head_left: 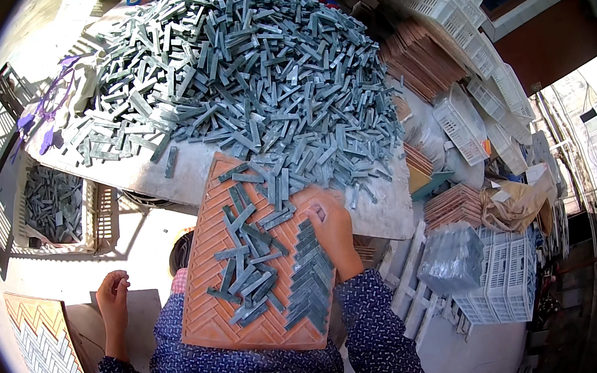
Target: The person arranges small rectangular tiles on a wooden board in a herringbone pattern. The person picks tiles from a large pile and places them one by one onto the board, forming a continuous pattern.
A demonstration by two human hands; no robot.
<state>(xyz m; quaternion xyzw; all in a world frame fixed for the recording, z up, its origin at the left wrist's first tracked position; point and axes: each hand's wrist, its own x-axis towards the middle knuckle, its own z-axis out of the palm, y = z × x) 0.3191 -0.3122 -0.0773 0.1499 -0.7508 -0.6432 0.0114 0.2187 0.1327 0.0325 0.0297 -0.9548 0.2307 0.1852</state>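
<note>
Bench (389, 216) w/ pile of strips (245, 65); tray (205, 308) over lap. R hand (335, 234) at tray's right edge, L hand (111, 298) well off; can't tell if either grip's clamped. Prob. mid herringbone fill; next move prob. needs a loose strip slotted in line.

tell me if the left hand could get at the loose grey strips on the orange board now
Probably yes: the left hand is off to the left of the orange board, and nothing seems to block its way to the loose grey strips, which lie uncovered.
</note>
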